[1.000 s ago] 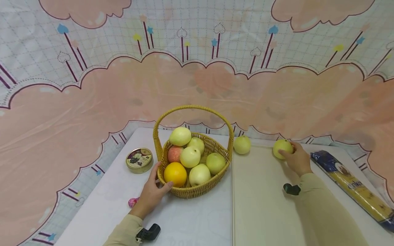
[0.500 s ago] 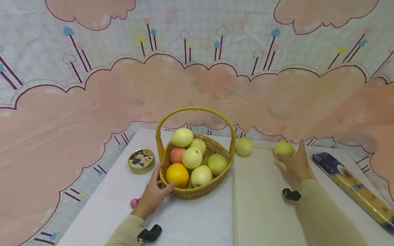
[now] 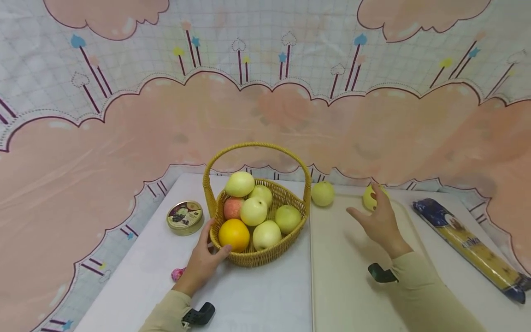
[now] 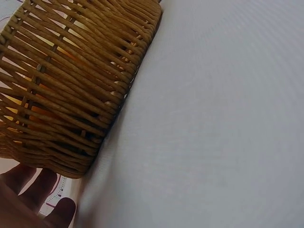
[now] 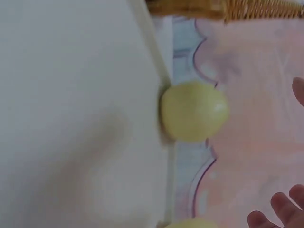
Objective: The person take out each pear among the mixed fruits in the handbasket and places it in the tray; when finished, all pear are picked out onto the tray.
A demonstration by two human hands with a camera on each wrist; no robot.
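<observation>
My left hand (image 3: 203, 263) grips the near left corner of a woven basket (image 3: 249, 260), thumb at the front rim and fingers along the side. In the left wrist view, the fingertips lie close against the basket's wickerwork (image 4: 61, 90). Inside are an orange (image 3: 234, 235), a reddish fruit (image 3: 233, 208) and several pale yellow-green fruits (image 3: 254, 211). Over a cream tray (image 3: 340, 276), my right hand (image 3: 379, 223) is spread and holds nothing. Beyond it, a round yellow-green fruit (image 3: 368, 199) sits at the tray's far edge, partly covered by the fingers. Another such fruit (image 3: 322, 193) stands nearer the basket.
A round tin (image 3: 185, 217) stands left of the basket. A small pink wrapped item (image 3: 177, 275) lies beside my left wrist. Right of the tray lies a long blue-and-yellow packet (image 3: 469, 244). A patterned cloth (image 3: 265, 110) hangs behind the table.
My right hand has let go of the fruit at the tray's far right, spread its fingers and drawn back to the left. That fruit stays there; my left hand keeps its hold on the basket.
</observation>
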